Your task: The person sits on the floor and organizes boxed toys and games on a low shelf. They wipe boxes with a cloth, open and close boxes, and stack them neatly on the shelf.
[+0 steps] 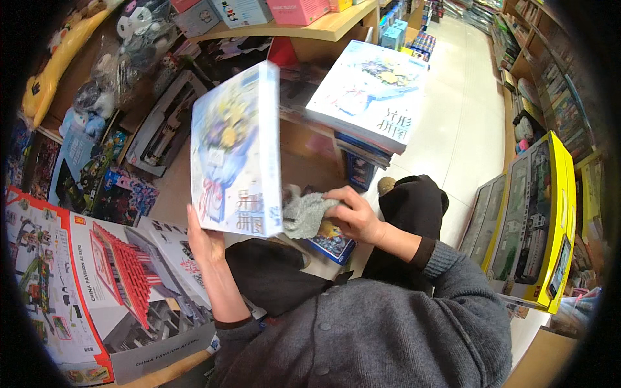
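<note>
My left hand (208, 240) grips the lower left corner of a white puzzle box (233, 149) with a blue and yellow bouquet picture, holding it tilted upright. In my right hand (354, 215) is a crumpled grey-green cloth (305, 216), pinched between the fingers close to the box's right side. A second puzzle box (369, 90) of the same design lies flat on a stack of boxes (362, 161) beyond my right hand. Below the cloth, a dark blue box (331, 242) lies low between my knees, partly hidden.
A large building-set box (139, 284) stands at the left, with plush toys (139, 29) in plastic above. Pink and blue boxes line a wooden shelf (310, 29) ahead. Yellow-framed toy vehicle boxes (533, 220) stand at the right. A tiled floor aisle (462, 97) runs beyond my knees.
</note>
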Demonstrator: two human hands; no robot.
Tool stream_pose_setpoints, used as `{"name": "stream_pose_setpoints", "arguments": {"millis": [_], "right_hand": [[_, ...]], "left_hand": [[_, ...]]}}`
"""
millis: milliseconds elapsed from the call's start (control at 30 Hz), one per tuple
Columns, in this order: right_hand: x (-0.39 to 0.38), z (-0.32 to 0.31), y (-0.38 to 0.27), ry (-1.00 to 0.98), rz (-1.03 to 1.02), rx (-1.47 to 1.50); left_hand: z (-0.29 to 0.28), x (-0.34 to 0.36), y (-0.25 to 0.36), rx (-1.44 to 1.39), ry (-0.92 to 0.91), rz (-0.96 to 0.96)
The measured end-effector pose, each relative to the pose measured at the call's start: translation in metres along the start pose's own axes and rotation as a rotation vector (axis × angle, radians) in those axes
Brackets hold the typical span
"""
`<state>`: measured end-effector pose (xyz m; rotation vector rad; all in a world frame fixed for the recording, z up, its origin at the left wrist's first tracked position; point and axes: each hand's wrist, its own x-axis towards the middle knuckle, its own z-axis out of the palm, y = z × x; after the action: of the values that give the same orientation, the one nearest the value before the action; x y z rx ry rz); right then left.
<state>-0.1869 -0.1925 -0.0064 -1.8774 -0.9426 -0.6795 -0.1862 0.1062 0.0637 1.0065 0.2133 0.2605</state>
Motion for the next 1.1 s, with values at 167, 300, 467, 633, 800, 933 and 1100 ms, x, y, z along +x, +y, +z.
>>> {"name": "stream_pose_setpoints", "arguments": {"millis": [167, 300, 467, 633, 800, 933, 1100], "right_hand": [[-0.03, 0.003, 0.012, -0.169, -0.017, -0.01], [-0.037, 0.004, 0.019, -0.226, 0.045, 0.014], [-0.039, 0.001, 0.028, -0.244, 0.101, 0.009], [-0.037, 0.0, 0.041, -0.356, 0.168, 0.025], [-0.023, -0.006, 0.061, -0.495, 0.168, 0.076], [-0.01, -0.002, 0.084, -0.644, 0.282, 0.084], [-0.001, 0.019, 0.102, -0.724, 0.407, 0.179]], "left_hand": [[0.104, 0.023, -0.012, 0.139, -0.202, -0.238], [0.176, 0.038, -0.022, 0.272, -0.388, -0.308], [0.231, 0.054, -0.037, 0.312, -0.411, -0.29], [0.227, 0.057, -0.033, 0.437, -0.409, -0.222], [0.18, 0.093, -0.04, 0.285, -0.444, -0.056], [0.121, 0.159, -0.104, 0.278, -0.147, -0.106], [0.039, 0.238, -0.244, 0.298, 0.322, -0.601]]}}
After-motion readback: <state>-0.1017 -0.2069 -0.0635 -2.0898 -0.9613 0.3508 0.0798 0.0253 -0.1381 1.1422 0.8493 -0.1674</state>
